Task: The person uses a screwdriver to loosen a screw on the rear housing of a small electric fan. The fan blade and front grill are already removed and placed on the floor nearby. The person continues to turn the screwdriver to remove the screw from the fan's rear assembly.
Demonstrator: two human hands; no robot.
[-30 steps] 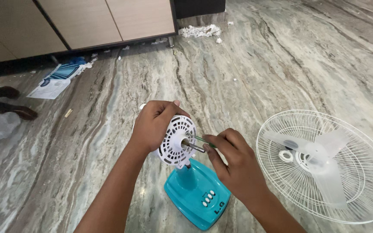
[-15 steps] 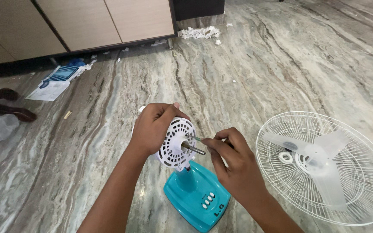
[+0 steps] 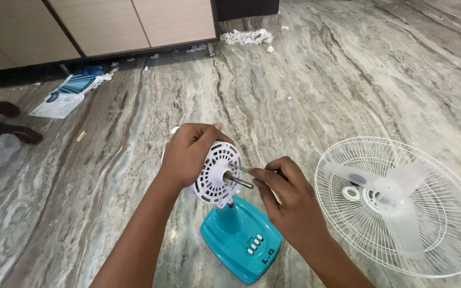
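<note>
Fan motor housing [image 3: 215,175]: round white plastic face with curved vent slots, tilted up toward the camera, just left of frame centre. A bare metal shaft [image 3: 239,181] projects from its hub toward lower right. It sits on a short turquoise neck.

Fan base [image 3: 241,239]: turquoise, roughly square with rounded corners, flat on the marble floor at lower centre; a row of small white push buttons near its front edge.

Screwdriver [image 3: 246,170]: thin, green-handled, only a short length visible, tip at the housing face just above the shaft.

Probably home: marble floor [image 3: 305,80], cabinets [image 3: 108,24]
</note>
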